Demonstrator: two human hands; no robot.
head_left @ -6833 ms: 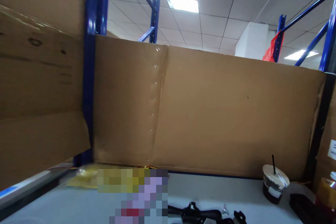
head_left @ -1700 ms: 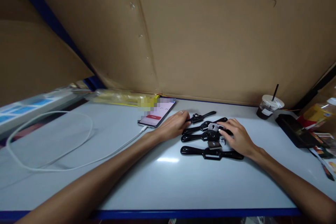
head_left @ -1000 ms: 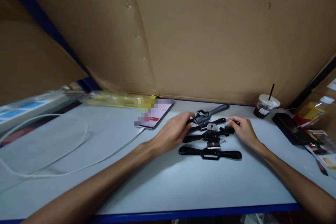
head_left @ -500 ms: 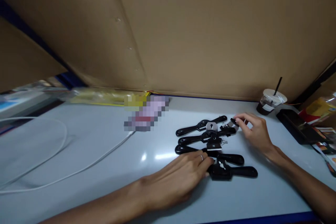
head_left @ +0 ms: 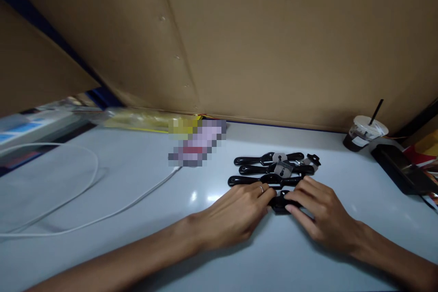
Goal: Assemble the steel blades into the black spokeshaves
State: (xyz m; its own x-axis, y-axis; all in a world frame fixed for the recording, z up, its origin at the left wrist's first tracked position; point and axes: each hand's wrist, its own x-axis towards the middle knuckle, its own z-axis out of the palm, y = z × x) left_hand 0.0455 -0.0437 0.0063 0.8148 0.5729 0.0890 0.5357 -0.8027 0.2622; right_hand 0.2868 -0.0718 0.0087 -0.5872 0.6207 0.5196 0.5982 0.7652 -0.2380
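My left hand, with a ring on one finger, is closed around the left handle of the nearest black spokeshave. At its other side my right hand has thumb and fingers closed on the body and right handle, hiding most of that handle. Behind it three more spokeshaves lie roughly parallel: a far one, a middle one and a near one. Grey slotted blades rest on the far two. Small black and metal parts lie to their right.
A lidded drink cup with a black straw stands at the back right, beside a black tray-like object. A blurred-out pinkish item has a white cable running left. Yellow plastic packaging lies along the cardboard wall.
My right hand has come from the small parts at the back to the nearest spokeshave. My left hand stays on that spokeshave. The view has shifted slightly.
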